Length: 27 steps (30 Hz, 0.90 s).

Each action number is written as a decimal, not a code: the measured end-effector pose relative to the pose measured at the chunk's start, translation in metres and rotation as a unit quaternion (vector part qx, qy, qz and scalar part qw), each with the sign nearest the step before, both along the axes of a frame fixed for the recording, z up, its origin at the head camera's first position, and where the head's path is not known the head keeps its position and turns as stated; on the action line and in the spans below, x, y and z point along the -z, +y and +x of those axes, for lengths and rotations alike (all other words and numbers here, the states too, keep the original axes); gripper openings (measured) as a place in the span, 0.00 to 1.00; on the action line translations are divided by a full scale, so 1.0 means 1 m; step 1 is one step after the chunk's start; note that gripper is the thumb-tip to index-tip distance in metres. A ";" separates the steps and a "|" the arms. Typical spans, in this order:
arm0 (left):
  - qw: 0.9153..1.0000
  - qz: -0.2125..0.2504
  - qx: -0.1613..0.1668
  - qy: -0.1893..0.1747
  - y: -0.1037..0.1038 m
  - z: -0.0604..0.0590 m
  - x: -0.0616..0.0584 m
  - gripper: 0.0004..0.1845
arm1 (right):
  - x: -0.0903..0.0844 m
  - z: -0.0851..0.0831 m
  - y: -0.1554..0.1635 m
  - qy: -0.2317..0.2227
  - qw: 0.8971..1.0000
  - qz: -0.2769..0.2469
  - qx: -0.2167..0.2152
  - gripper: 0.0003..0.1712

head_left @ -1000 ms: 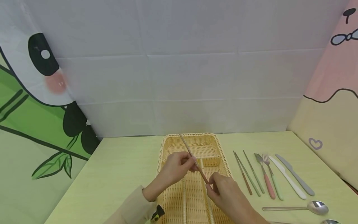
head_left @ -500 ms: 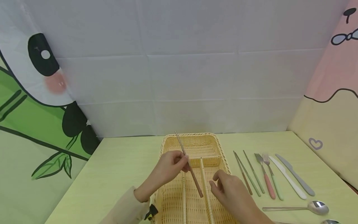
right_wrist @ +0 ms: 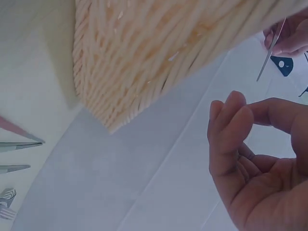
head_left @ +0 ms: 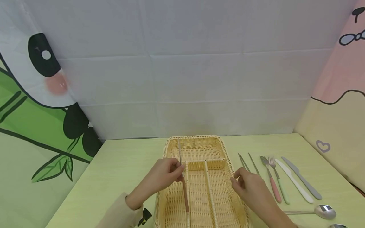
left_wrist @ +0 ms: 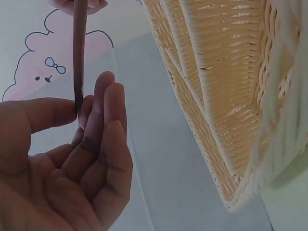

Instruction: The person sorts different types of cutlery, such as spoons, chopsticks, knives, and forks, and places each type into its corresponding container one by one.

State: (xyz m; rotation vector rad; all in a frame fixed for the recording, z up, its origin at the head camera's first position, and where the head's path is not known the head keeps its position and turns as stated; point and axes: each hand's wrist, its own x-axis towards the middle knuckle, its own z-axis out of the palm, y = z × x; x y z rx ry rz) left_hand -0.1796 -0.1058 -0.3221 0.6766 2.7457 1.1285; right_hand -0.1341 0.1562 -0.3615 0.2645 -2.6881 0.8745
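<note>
My left hand [head_left: 179, 173] pinches a brown-handled metal chopstick [head_left: 185, 193] between thumb and fingers. The chopstick lies lengthwise over the left compartment of a woven wicker basket [head_left: 196, 138], its metal tip pointing away. The left wrist view shows the same chopstick [left_wrist: 79, 48] standing up from my left hand [left_wrist: 84, 103] beside the basket [left_wrist: 216, 96]. My right hand [head_left: 237, 179] hovers over the basket's right rim with loosely curled fingers and holds nothing. In the right wrist view that right hand [right_wrist: 243, 108] is empty next to the basket [right_wrist: 159, 48].
On the pale green table [head_left: 125, 164], right of the basket, lie several chopsticks [head_left: 253, 164], a pink-handled fork [head_left: 274, 189], a green-handled fork [head_left: 281, 189], a white knife [head_left: 293, 182], a grey knife [head_left: 303, 180] and a spoon [head_left: 319, 211]. Cloth backdrops enclose the table.
My right hand has let go of the chopstick and moved right, past the basket's edge. My left hand has swung the chopstick left and down over the left compartment.
</note>
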 end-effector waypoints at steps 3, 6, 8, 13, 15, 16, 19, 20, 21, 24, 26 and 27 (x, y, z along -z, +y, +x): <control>1.000 -0.020 0.004 -0.005 -0.004 0.002 0.001 0.14 | 0.003 -0.003 0.010 0.020 1.000 0.011 0.010 0.02; 0.999 -0.035 0.003 -0.006 -0.007 0.003 0.003 0.15 | 0.008 -0.007 0.018 0.043 0.999 0.028 0.019 0.02; 0.999 -0.044 0.003 -0.010 -0.008 0.004 0.005 0.15 | 0.010 -0.009 0.024 0.040 0.998 0.031 0.022 0.02; 0.997 -0.076 0.007 -0.021 -0.013 0.005 0.008 0.14 | 0.015 -0.013 0.038 -0.004 0.999 0.020 0.028 0.04; 0.996 -0.089 0.012 -0.025 -0.016 0.006 0.009 0.15 | 0.017 -0.015 0.043 -0.018 0.999 0.022 0.030 0.05; 0.995 -0.093 0.013 -0.030 -0.017 0.006 0.010 0.15 | 0.018 -0.016 0.045 -0.025 0.999 0.024 0.031 0.05; 0.994 -0.104 0.017 -0.036 -0.019 0.007 0.013 0.16 | 0.022 -0.019 0.052 -0.045 0.998 0.030 0.033 0.08; 0.993 -0.106 0.017 -0.039 -0.020 0.007 0.014 0.16 | 0.024 -0.020 0.054 -0.052 0.998 0.033 0.034 0.08; 0.993 -0.108 0.015 -0.041 -0.021 0.007 0.015 0.17 | 0.026 -0.021 0.056 -0.058 0.997 0.035 0.034 0.09; 0.993 -0.115 0.013 -0.038 -0.023 0.007 0.020 0.18 | 0.030 -0.024 0.061 -0.084 0.995 0.036 0.033 0.11; 0.992 -0.124 0.008 -0.029 -0.023 0.007 0.024 0.21 | 0.033 -0.026 0.065 -0.096 0.994 0.038 0.033 0.12; 0.991 -0.131 0.005 -0.023 -0.023 0.006 0.027 0.22 | 0.034 -0.027 0.066 -0.098 0.994 0.039 0.033 0.12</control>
